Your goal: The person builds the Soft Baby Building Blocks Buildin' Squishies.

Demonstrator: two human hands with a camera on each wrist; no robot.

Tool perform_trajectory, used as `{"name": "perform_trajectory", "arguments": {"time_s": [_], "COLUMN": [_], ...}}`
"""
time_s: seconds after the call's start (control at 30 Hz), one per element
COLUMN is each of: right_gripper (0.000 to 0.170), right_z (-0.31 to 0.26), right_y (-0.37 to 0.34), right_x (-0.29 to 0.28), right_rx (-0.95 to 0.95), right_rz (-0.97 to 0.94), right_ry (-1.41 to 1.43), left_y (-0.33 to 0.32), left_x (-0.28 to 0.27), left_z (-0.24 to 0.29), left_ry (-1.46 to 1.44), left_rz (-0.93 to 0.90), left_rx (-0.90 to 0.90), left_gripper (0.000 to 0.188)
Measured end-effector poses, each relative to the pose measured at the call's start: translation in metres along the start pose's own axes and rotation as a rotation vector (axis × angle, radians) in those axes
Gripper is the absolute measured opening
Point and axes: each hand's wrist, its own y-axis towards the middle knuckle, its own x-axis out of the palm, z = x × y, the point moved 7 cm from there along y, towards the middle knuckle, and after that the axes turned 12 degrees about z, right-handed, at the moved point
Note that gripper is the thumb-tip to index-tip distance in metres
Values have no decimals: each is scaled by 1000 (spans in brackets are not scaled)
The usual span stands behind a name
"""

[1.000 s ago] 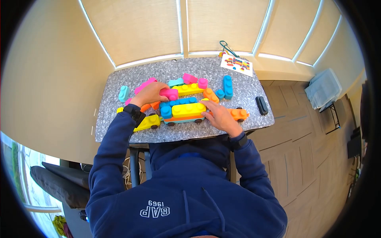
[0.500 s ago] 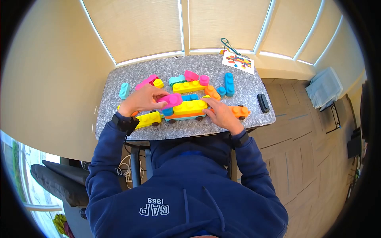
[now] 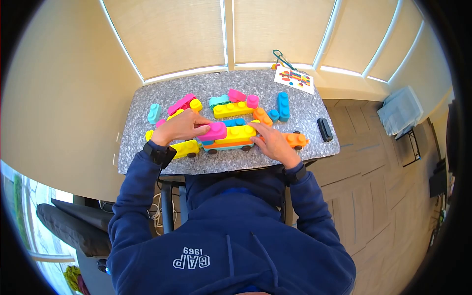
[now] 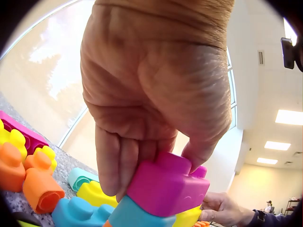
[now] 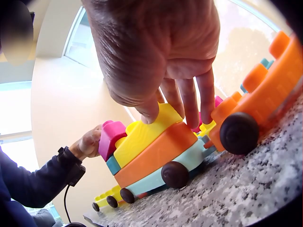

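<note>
A pink block (image 3: 215, 131) is pinched between the thumb and fingers of the left hand (image 3: 182, 125) at the left end of the middle wagon (image 3: 228, 146), where it is rested over a blue block (image 4: 135, 215); whether it is pressed fully home cannot be told. At that wagon's right end, the long yellow block (image 5: 149, 132) is gripped by the right hand (image 3: 274, 142), its thumb set on the near side, and the stack is presumably being steadied. The work is judged to be well advanced on this wagon: an orange layer (image 5: 151, 156), the yellow block and blue pieces are stacked on its wheeled base. By contrast, the yellow wagon (image 3: 186, 148) to its left and the orange wagon (image 3: 296, 141) to its right look bare of added blocks. Much seems left to be placed, since loose pieces are scattered beyond the middle wagon, among them a yellow bar (image 3: 231, 109), a tall blue piece (image 3: 283, 105) and a turquoise block (image 3: 154, 113). Farther beyond, to its right, a picture card (image 3: 295, 78) is laid.
</note>
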Motion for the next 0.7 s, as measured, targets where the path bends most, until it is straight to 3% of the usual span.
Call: {"name": "perform_trajectory", "arguments": {"time_s": [0.27, 0.33, 0.43, 0.7], "right_gripper": [48, 48, 47, 48], "right_z": [4, 3, 2, 2], "right_y": [-1, -1, -1, -1], "right_x": [2, 2, 1, 1], "right_rx": [-5, 4, 5, 6], "right_rz": [6, 3, 1, 9], "right_ry": [-28, -24, -12, -7], "left_y": [-5, -6, -5, -1], "left_x": [3, 2, -7, 11], "left_z": [10, 14, 47, 38], "left_ry": [55, 16, -59, 70], "left_rz": [22, 223, 179, 146], "left_rx": [9, 177, 112, 11], "left_gripper": [42, 45, 44, 45]}}
